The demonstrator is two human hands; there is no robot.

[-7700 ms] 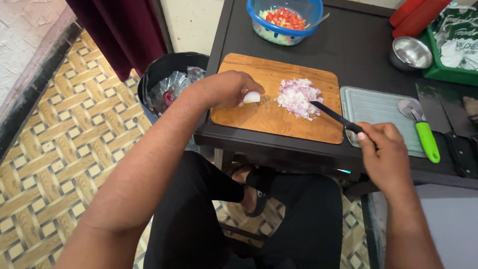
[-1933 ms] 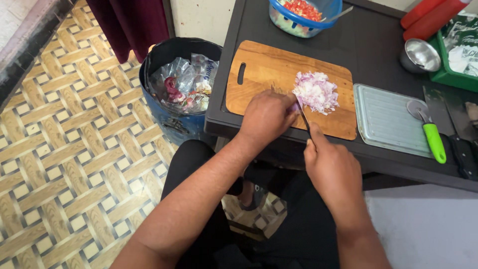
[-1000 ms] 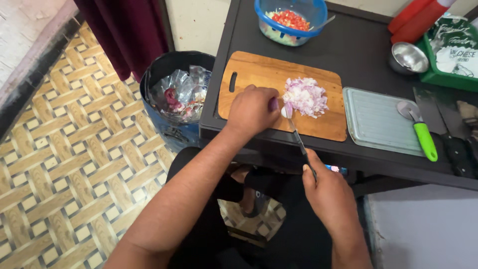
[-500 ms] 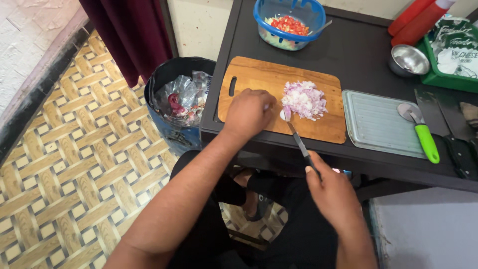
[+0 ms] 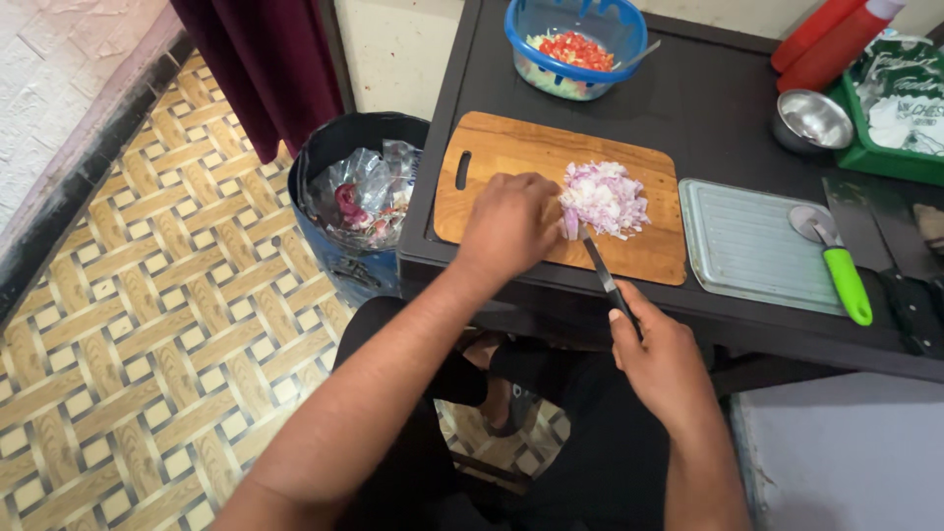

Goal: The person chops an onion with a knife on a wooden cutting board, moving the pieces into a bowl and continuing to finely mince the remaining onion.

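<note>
My left-hand fingers [image 5: 511, 211] curl over an onion piece [image 5: 569, 224] on the wooden cutting board [image 5: 492, 157], pinning it beside the chopped pile [image 5: 605, 197]; my right hand [image 5: 664, 359] grips the knife [image 5: 598, 267], tip down for slicing.

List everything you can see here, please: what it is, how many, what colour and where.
Cutting board: one, wooden, on the dark table.
Chopped onion: one pile, pinkish white, on the board.
Knife: one, dark, tip by the pile.
Bowl: one, blue, behind the board, holding chopped vegetables.
Tray: one, grey, right of the board.
Green-handled tool: one, on the tray.
Steel bowl: one, far right.
Bin: one, dark, on the floor.
Left hand: on the board, by the pile.
Right hand: holding the knife.
</note>
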